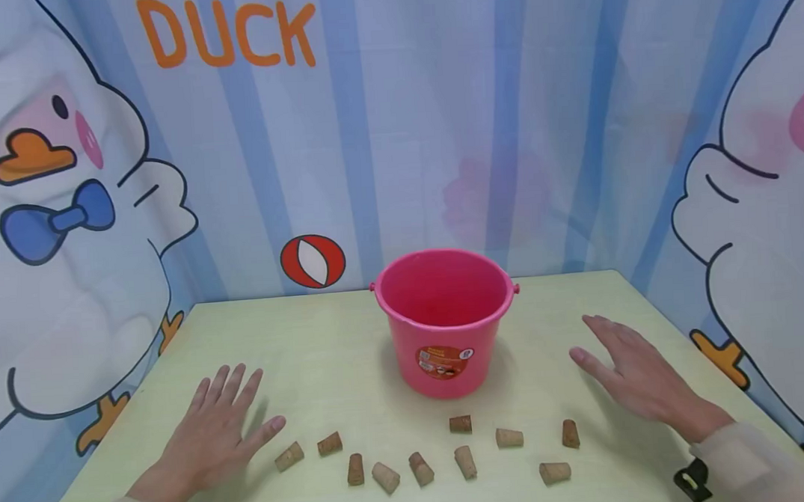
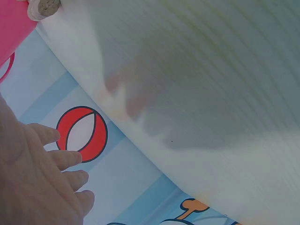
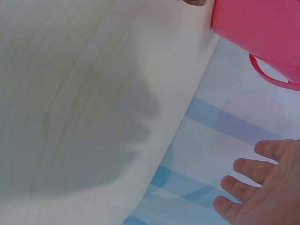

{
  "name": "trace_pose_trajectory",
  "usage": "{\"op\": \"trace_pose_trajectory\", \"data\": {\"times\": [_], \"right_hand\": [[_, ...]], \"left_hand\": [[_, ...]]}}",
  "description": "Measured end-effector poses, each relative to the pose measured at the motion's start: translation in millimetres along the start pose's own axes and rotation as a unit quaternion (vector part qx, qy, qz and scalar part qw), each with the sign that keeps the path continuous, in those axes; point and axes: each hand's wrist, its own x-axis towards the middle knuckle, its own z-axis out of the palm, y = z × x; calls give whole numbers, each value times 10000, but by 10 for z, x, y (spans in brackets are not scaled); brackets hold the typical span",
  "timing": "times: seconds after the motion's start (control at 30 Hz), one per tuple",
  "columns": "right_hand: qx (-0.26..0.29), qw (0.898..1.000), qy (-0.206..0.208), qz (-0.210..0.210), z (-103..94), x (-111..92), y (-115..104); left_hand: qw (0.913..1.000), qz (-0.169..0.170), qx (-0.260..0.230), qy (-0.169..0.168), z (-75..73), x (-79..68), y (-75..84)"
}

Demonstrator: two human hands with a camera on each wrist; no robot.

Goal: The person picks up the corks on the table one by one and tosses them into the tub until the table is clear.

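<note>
Your left hand (image 1: 211, 439) and right hand (image 1: 640, 379) — empty, straight-fingered — flank the pink bucket (image 1: 406, 348); cork stoppers (image 1: 421, 469) lie before it.

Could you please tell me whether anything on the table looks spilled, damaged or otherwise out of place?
Nothing clearly stands out: the pink bucket stands upright on the table, and the corks are scattered loosely on its near side at mixed angles, with no damage visible.
</note>
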Motion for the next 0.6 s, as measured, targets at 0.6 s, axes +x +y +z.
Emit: {"op": "trace_pose_trajectory", "data": {"times": [0.6], "right_hand": [[553, 9983, 150, -88, -86, 150, -227]], "left_hand": [[9999, 97, 93, 102, 4, 14, 45]]}}
